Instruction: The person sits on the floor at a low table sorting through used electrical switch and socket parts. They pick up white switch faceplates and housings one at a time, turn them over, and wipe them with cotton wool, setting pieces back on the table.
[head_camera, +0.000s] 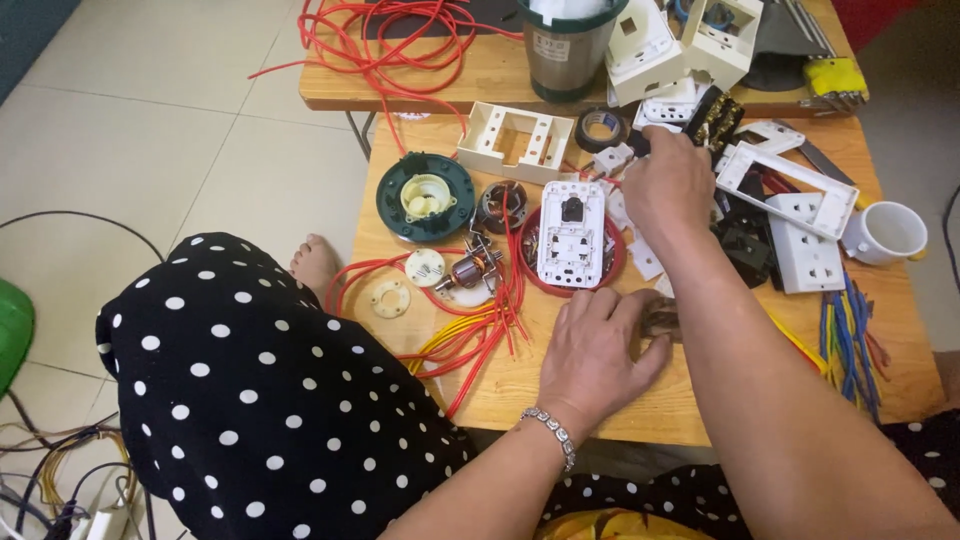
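We see the left hand (600, 345) lying palm down near the front edge of the wooden tabletop (520, 385), its fingers loosely curled over a small dark part (662, 322) that peeks out just beyond the fingertips; whether it truly grips the part we cannot tell. The right hand (668, 185) reaches farther back, toward the rear middle of the tabletop, fingers bent over a small white piece (613, 157); the fingertips are hidden, so we cannot tell that grip either. Between the two hands lies a white switch plate (570, 232) resting in a red round lid (610, 268). To the left sit a motor rotor (470, 270), a dark green round housing (425, 197) and loops of red wire (490, 325). To the right lie white socket blocks (805, 250), a white cup (888, 232) at the right edge and a bundle of blue wires (848, 335). A roll of black tape (602, 128) lies at the rear. Beyond it stands a second table (480, 75) with more wire. The floor (180, 110) is pale tile; a black dotted garment (250, 390) covers our lap.
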